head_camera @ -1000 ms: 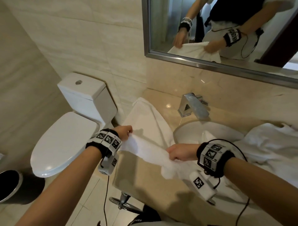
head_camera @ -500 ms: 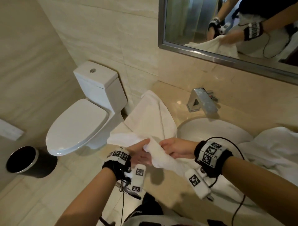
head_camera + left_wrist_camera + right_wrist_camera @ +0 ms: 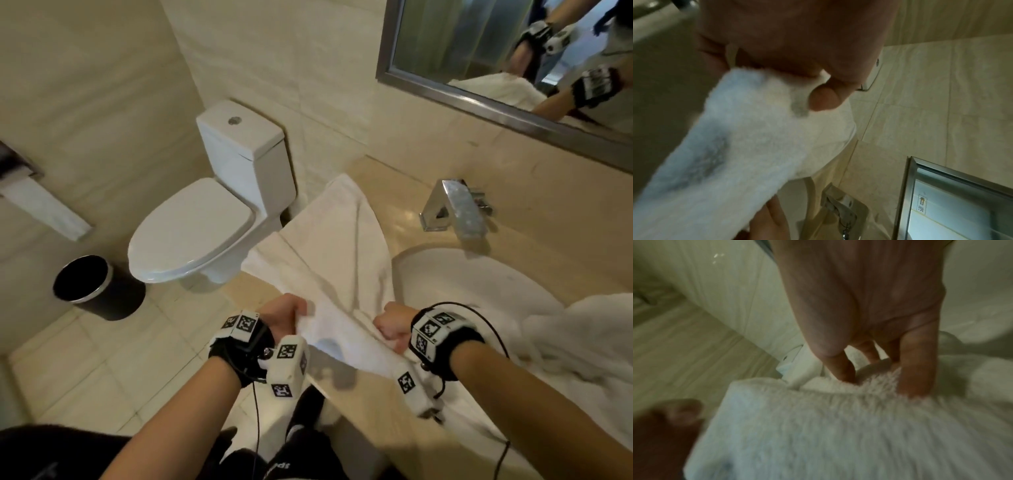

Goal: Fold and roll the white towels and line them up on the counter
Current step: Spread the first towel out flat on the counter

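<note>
A white towel (image 3: 329, 253) lies over the left end of the beige counter (image 3: 407, 222), its near part lifted and stretched between my hands. My left hand (image 3: 286, 317) grips the towel's near left edge (image 3: 748, 123) with curled fingers. My right hand (image 3: 390, 327) grips the near right edge, fingers dug into the pile (image 3: 838, 418). Both hands hover above the counter's front edge. A heap of more white towels (image 3: 575, 342) lies on the right of the counter.
A round sink (image 3: 479, 284) with a chrome faucet (image 3: 455, 209) sits right of the towel. A white toilet (image 3: 205, 226) and a black bin (image 3: 82, 279) stand on the floor to the left. A mirror (image 3: 507, 54) hangs above the counter.
My left hand came in from the counter's left end to meet the right hand, then moved apart again with the towel edge held between them. The view swung left.
</note>
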Motion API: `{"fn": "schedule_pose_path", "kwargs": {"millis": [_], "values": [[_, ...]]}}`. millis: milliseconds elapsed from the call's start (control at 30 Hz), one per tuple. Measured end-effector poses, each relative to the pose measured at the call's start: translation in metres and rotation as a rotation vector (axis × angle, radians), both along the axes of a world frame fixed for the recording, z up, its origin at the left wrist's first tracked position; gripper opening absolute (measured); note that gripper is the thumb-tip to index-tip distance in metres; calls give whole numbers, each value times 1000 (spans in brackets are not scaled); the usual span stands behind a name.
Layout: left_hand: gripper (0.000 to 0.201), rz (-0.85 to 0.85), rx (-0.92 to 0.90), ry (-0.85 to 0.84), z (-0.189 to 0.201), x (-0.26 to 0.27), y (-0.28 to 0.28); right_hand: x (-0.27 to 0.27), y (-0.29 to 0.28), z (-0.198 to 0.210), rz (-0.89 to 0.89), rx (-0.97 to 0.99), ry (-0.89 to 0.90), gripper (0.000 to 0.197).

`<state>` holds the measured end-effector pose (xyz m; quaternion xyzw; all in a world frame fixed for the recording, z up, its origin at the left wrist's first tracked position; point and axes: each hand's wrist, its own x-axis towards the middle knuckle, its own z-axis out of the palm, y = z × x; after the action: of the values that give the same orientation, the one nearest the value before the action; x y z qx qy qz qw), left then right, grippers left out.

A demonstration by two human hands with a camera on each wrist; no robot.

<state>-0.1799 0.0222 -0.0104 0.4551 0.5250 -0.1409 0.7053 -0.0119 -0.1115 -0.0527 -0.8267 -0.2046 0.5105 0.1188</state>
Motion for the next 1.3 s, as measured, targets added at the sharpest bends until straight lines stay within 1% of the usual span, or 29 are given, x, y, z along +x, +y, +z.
{"fn": "schedule_pose_path", "kwargs": {"millis": [67,100,133,167,200,267,300,333,367,433,500,533,600,667,700,733,800,833,867,900,967,1000,1033,1067,1100,1167,1200,1267,1300], "values": [[33,-209,152,104,3,-11,-13,-7,-4,0,175,-120,-61,26],[26,-310,186,121,1,-16,-16,-7,-6,-1,250,-151,-104,39],[17,-399,223,122,2,-19,-20,-8,-9,-3,284,-157,-149,49],[22,-477,283,126,0,-22,-22,-8,-12,-4,280,-149,-176,53],[28,-553,329,128,-1,-23,-25,-8,-15,-4,279,-132,-190,53],[20,-634,416,107,-2,-24,-31,-6,-20,-9,352,-124,-216,49],[18,-599,416,67,1,-24,-34,-5,-21,-10,367,-131,-222,47],[14,-509,376,8,7,-23,-38,-4,-23,-8,384,-141,-218,45],[14,-392,302,-68,12,-23,-40,-2,-24,-5,343,-124,-197,43],[24,-148,199,-164,21,-24,-37,11,-26,4,277,-87,-248,40],[28,65,188,-205,26,-24,-28,26,-30,15,185,-58,-342,37],[27,165,201,-228,25,-26,-22,35,-32,19,158,-55,-347,36],[23,377,240,-243,23,-33,-9,47,-40,21,92,-44,-294,29],[19,551,238,-252,13,-45,3,55,-51,17,-64,47,-178,18],[18,605,198,-269,8,-51,6,60,-56,10,-168,100,-122,15],[20,602,134,-288,4,-58,6,69,-58,-7,-230,108,-81,15],[26,429,24,-267,-5,-69,1,74,-65,-21,-289,118,-13,20],[23,294,26,-209,-12,-74,-1,75,-67,-25,-338,113,55,37],[16,133,89,-122,-21,-78,-3,75,-67,-27,-304,73,105,50],[13,-43,183,-14,-30,-79,-5,72,-66,-22,-248,33,142,52],[14,-381,395,198,-41,-76,-12,72,-65,-13,-111,-68,116,48],[17,-489,499,259,-40,-72,-19,73,-66,-14,-59,-107,95,45],[23,-528,589,284,-42,-70,-20,75,-65,-14,-70,-88,111,43],[29,-463,636,265,-41,-70,-21,81,-66,-15,-111,-49,130,43],[33,-334,633,212,-39,-70,-19,76,-68,0,-162,2,140,41],[39,-61,616,19,-27,-71,-15,74,-70,20,-364,148,140,18],[37,52,605,-77,-19,-71,-12,72,-73,33,-438,212,128,8],[30,322,551,-276,2,-71,-12,80,-78,48,-527,290,98,11],[29,449,507,-377,11,-71,-11,85,-80,51,-549,322,123,14]]}}
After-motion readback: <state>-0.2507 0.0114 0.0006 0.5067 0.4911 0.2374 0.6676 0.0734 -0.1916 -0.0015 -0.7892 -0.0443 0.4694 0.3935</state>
